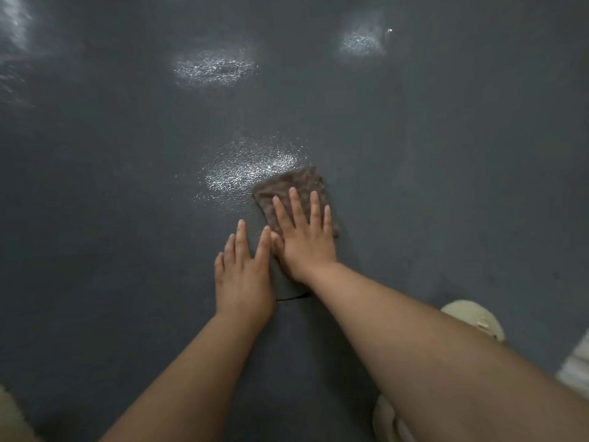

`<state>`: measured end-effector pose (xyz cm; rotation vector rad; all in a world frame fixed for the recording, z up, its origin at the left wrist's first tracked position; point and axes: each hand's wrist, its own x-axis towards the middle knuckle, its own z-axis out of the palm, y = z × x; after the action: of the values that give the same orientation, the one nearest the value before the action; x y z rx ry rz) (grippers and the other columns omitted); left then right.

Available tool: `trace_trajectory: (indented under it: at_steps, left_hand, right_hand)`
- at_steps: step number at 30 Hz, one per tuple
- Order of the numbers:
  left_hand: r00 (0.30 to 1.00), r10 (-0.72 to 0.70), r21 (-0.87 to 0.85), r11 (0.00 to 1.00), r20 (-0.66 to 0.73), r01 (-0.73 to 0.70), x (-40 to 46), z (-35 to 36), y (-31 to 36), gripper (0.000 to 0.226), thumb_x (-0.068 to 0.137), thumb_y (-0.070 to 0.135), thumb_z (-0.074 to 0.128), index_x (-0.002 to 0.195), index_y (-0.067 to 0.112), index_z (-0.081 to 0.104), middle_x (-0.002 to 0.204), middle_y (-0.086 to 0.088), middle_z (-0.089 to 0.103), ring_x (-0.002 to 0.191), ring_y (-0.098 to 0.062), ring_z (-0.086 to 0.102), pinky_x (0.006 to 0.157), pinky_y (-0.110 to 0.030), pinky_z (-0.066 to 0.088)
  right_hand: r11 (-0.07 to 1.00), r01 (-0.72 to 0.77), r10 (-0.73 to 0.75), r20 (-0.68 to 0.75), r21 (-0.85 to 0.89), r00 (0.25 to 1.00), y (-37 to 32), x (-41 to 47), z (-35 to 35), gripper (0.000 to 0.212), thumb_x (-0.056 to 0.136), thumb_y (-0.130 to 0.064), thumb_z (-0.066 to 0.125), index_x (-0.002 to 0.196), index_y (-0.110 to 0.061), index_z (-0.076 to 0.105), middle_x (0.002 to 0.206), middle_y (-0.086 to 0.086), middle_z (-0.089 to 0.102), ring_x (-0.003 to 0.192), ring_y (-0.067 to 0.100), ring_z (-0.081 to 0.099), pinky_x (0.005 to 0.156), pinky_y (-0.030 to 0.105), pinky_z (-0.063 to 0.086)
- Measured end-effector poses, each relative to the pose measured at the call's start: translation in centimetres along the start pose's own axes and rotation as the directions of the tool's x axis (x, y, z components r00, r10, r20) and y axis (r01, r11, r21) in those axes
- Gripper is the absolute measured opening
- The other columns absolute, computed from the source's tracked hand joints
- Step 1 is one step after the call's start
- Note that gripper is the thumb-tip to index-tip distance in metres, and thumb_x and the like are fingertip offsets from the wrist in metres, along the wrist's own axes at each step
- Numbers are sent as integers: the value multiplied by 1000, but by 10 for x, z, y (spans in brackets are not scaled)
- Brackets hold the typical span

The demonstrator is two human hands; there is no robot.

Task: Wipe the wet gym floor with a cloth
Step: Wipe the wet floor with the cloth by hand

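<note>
Cloth: brown cloth (291, 193) lies flat on the dark gym floor (446, 154), its far corner touching the nearest wet patch (251, 169).
Right hand: right hand (302, 237) presses the cloth, fingers straight and spread.
Left hand: left hand (243, 279) lies flat on bare floor beside it, holding nothing.
Handling: looks soft, limp, light; likely bunches if pushed from an edge, so press mid-cloth with a flat palm.
</note>
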<state>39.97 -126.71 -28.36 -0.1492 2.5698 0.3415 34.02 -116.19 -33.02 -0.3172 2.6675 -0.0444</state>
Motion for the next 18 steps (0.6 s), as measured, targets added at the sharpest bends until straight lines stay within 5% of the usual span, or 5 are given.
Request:
trace_trajectory:
  at_steps: [9,14,18]
  left_hand:
    - [994,17,70,997,105,-25,19,-8,16,108,80,36,71,148,33,-13,152,-12,-29,144,-32,-17,115,-50,5]
    - [989,24,89,995,146,-37,15,-3,17,105,82,39,68,149,31,-12,152,-15,-30,143,-33,-18,115,-52,6]
    - [991,17,110,993,130,-31,19,-2,16,107,80,45,69,149,31,-12,153,-14,-28,144,-33,-16,115,-52,4]
  right_hand:
    - [974,-220,221,-31,55,975,69,-3,-13,61,100,-40,23,149,-31,-11,158,-3,-18,144,31,-16,115,50,-8]
    - [932,-335,355,-156,138,922,41,-63,34,60,86,-38,32,144,-23,32,150,13,35,135,45,25,103,63,24]
    - [930,-343,359,-126,132,925,29,-69,39,57,84,-42,33,140,-32,33,147,15,39,131,51,26,96,69,27]
